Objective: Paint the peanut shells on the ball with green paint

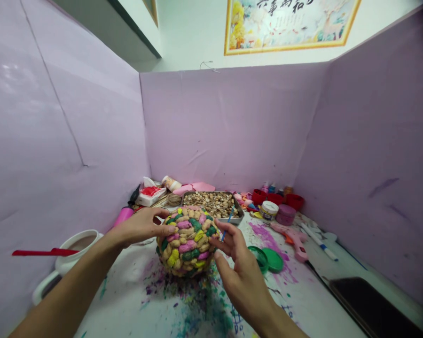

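A round ball covered in peanut shells (188,241) rests on the paint-stained table in front of me. Some of its shells are painted pink, green and yellow; others are plain tan. My left hand (143,226) is curled against the ball's upper left side, thumb and fingers on the shells. On the right side, my right hand (238,256) touches the ball with its fingertips. A thin blue stick, apparently a paintbrush (231,214), is held between those fingers, its lower end hidden. Beside this hand lie an open green paint pot (258,258) and its green lid (273,259).
Behind the ball is a metal tray (240,218) of peanut shells. A white mug (70,246) with a red-handled tool stands left. On the right are a pink glue gun (296,241), a marker (319,241), a dark phone-like slab (373,305) and several red cups. Purple panels (232,126) enclose the table.
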The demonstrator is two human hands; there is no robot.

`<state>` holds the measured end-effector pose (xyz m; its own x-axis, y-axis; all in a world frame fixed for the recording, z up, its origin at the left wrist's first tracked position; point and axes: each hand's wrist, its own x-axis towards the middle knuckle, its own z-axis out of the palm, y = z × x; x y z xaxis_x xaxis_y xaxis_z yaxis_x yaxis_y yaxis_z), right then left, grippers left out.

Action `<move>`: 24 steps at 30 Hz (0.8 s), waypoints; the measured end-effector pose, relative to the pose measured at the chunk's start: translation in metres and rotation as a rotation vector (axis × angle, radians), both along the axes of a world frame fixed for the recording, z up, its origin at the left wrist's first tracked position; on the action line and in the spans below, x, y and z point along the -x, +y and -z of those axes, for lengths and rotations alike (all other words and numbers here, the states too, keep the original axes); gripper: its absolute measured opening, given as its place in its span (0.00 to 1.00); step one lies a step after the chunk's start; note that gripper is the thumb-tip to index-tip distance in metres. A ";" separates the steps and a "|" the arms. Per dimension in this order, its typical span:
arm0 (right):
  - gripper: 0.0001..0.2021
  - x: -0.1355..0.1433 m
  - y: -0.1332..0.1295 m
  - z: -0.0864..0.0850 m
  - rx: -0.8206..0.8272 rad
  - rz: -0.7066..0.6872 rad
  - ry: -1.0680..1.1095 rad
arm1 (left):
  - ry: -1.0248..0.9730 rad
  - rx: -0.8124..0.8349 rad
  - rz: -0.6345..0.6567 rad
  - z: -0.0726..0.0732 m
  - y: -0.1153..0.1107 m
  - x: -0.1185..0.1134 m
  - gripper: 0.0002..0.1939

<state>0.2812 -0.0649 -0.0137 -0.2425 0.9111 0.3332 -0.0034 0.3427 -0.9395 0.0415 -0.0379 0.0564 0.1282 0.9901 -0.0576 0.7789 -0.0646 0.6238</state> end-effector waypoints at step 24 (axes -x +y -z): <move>0.14 -0.092 0.057 -0.042 -0.066 0.300 -0.782 | -0.001 0.047 0.009 0.002 0.014 0.037 0.25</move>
